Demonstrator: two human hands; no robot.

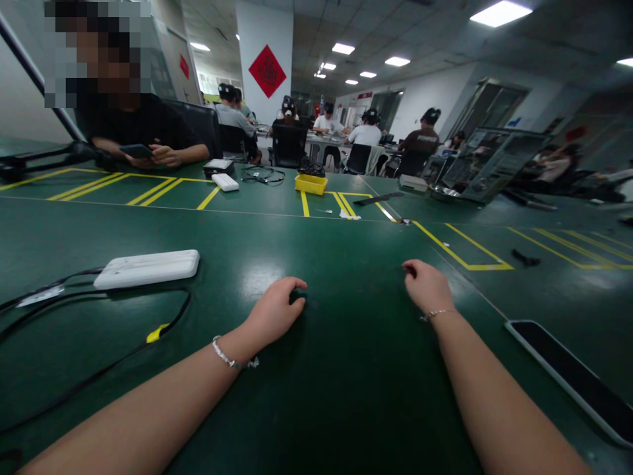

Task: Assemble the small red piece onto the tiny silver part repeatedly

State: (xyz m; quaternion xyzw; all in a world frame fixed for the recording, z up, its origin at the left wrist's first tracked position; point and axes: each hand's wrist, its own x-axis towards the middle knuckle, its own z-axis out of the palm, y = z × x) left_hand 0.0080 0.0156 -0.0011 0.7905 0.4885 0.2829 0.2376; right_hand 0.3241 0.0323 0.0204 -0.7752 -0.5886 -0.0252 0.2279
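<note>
My left hand (277,310) rests on the green tabletop (346,369), a beaded bracelet (228,354) round its wrist. Its thumb and curved forefinger stand apart with nothing between them. Nearest to it is a white power bank (148,269), further left, with black cables (119,361) by it. My right hand (429,287) is also at the table, fingers loosely curled and a small gap showing by the thumb; no object shows in it. A thin bracelet (438,313) circles that wrist. To the right of my right forearm lies a phone (568,369) with a dark screen.
Across the table a person in black (143,125) holds a phone (136,151). Farther back on the table are a yellow bin (310,185), a white box-shaped device (225,182), a cable coil (262,175) and a metal frame (489,161). Yellow tape (489,267) marks the surface.
</note>
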